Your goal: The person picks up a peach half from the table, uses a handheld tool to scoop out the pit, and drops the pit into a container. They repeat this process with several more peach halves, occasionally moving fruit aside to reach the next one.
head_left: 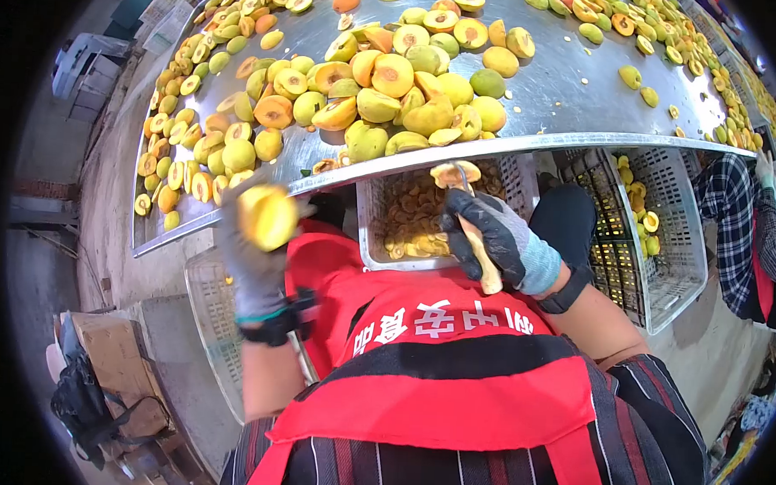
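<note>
My left hand (pixel 255 255), gloved in grey and blurred by motion, holds a halved yellow peach (pixel 267 217), cut face up, near the table's front edge. My right hand (pixel 503 246), in a grey and black glove, is wrapped round the wooden handle of a coring tool (pixel 488 267). At its metal tip sits a cut-out peach core (pixel 450 174), above a white crate (pixel 375 251) of brownish scraps. A heap of peach halves (pixel 394 76) lies on the metal table in front of me.
The table's raised metal rim (pixel 528 147) crosses before me. More peach halves (pixel 186 141) line its left side. A white crate (pixel 673 278) and a dark crate (pixel 606 242) stand at right, and another pale crate (pixel 214 322) at left. A co-worker's checked sleeve (pixel 730 229) shows at far right.
</note>
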Demonstrator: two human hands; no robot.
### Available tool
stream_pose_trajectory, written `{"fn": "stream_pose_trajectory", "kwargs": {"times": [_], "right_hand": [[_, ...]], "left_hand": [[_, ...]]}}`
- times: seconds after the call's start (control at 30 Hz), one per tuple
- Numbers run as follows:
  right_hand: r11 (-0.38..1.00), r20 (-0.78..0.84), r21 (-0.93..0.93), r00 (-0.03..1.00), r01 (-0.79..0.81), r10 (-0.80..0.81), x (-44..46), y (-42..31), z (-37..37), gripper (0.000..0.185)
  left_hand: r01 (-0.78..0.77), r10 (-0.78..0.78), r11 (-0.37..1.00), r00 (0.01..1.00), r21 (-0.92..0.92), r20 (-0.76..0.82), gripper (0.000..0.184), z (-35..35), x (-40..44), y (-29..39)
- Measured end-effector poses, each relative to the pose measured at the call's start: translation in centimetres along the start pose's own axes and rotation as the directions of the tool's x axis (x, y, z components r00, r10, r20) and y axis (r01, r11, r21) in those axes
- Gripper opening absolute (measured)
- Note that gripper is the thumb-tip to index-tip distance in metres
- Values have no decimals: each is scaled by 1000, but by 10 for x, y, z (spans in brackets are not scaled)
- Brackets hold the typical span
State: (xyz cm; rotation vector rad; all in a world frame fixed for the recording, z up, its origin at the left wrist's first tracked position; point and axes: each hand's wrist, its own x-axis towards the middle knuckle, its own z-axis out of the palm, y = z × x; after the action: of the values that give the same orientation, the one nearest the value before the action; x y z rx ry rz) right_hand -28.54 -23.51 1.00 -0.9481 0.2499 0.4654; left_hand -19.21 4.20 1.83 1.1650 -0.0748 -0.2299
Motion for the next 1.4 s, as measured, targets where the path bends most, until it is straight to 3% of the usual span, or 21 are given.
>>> {"fn": "stream_pose_trajectory", "kwargs": {"times": [0.03,0.1,0.13,0.17,0.23,0.3,0.33,0.4,0.43,0.53,0.63,0.7,0.73,0.83,0.87,0.9,1.0,1.17,1.23,1.3,1.4], "right_hand": [[998,-42,-18,997,-65,64,-1,4,-11,36],[993,-29,109,998,-49,52,-3,14,-28,40],[982,28,179,998,-67,63,2,24,-43,39],[966,88,242,994,-87,68,11,29,-50,39],[964,98,264,995,-41,15,12,34,-48,40],[999,-27,38,999,-24,25,9,28,-41,44],[976,31,200,996,-87,82,11,29,-41,47],[990,19,121,997,-71,69,10,25,-33,49],[999,-21,23,999,-49,50,5,22,-26,50],[995,-123,66,989,-69,77,1,21,-19,54],[990,-126,119,988,-71,86,-2,21,-25,53],[988,-122,141,989,-63,81,-1,18,-23,52],[990,-132,141,991,-18,36,2,15,-20,51],[980,-8,187,998,68,-67,16,14,-31,42],[973,138,215,984,84,-116,20,10,-29,40],[964,278,246,946,97,-166,23,7,-26,39],[978,135,3,969,208,-206,29,2,-17,38],[994,16,-109,1000,3,-1,25,-6,3,40],[957,-45,-128,962,261,-269,24,3,16,39],[922,-40,-205,939,328,-342,22,5,25,38],[781,-107,-489,861,389,-497,34,18,26,40]], "left_hand": [[-200,248,848,968,490,-35,41,-27,-7,7],[-166,274,850,950,500,-151,36,-71,-11,28],[-85,388,417,917,905,-93,36,-75,-12,39],[57,451,-157,892,986,20,36,-77,-13,46],[-78,433,55,900,995,47,41,-46,-2,38],[12,150,480,984,877,-95,46,-4,19,18],[-195,242,206,960,959,144,50,15,30,6],[-166,93,182,984,969,151,50,44,61,-21],[-161,-46,-82,986,984,158,48,72,67,-17],[-176,-116,-103,980,979,164,46,77,90,-49],[-103,-89,124,989,987,115,44,67,93,-52],[-201,108,384,979,901,173,39,65,75,-47],[-242,136,753,967,612,215,40,64,69,-50],[-371,144,800,881,471,451,41,65,43,-35],[-219,42,910,894,352,446,45,72,29,-27],[-288,89,897,861,336,500,47,75,22,-28],[-149,-14,951,853,269,521,51,79,7,-29],[-396,136,858,789,328,599,54,75,4,-43],[-211,110,966,861,151,496,55,92,-7,-49],[195,17,839,924,-508,383,55,104,-9,-48],[269,-123,823,945,-501,304,53,99,-10,-57]]}}
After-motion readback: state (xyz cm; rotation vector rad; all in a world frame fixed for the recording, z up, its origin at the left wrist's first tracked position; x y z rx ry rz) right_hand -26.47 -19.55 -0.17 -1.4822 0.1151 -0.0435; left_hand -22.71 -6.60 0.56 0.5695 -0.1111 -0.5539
